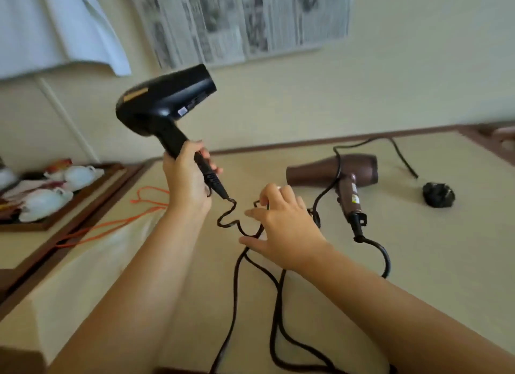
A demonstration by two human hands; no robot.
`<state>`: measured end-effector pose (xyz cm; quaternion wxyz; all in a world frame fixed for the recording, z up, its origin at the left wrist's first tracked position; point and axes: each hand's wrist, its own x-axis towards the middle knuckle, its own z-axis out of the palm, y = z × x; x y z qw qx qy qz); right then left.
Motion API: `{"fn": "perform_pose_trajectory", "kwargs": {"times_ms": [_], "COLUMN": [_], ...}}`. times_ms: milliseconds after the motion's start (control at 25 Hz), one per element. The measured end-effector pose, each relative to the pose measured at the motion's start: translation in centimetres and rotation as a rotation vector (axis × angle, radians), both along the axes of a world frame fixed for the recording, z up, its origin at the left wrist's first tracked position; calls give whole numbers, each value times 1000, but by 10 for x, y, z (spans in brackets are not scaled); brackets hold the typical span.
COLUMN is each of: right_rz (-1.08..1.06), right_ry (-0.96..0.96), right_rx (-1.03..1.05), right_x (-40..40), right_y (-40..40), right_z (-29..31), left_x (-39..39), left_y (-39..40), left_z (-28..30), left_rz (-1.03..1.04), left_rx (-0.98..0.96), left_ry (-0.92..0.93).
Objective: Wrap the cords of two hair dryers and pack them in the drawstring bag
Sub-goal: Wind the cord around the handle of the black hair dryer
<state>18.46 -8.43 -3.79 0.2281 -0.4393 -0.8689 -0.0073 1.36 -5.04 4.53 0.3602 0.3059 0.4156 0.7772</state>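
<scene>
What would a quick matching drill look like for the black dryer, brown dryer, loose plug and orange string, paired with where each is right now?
Things:
1. black hair dryer
2. brown hair dryer
3. black plug
4. orange drawstring

Places:
A. lying on the table, far right
B. held up by its handle in the left hand
C. trailing over the table's left edge
D. lying on its side on the table, beyond the right hand

Pairs: 1-B, 2-D, 3-A, 4-C
</scene>
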Motion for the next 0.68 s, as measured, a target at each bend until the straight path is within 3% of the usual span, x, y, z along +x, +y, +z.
{"fn": "perform_pose_trajectory", "kwargs": {"times_ms": [80, 200, 280, 360, 520, 600, 680], "right_rz": [103, 295, 270, 161, -120, -292, -336], "right_ry": [43, 386, 632, 736, 671, 582, 318], "right_rx": [-8, -157, -217, -93, 252, 240, 143], "right_x": [-8, -23, -22, -10, 30, 42, 20], "right_y": [-32, -78, -95, -101, -100, -99, -114], "right_z": [20, 45, 61, 78, 104, 106, 94], "left_x": [3, -8, -20, -33, -68, -74, -54], "left_y": [-46, -101, -128, -148, -175, -183, -186], "left_z": [25, 59, 83, 107, 143, 145, 141], "left_rz": [-16, -79, -181, -217, -195, -213, -266], "left_rx": [95, 209, 258, 311, 453, 495, 508], "left_ry": [-71, -139, -168, -262, -581, -663, -689]}}
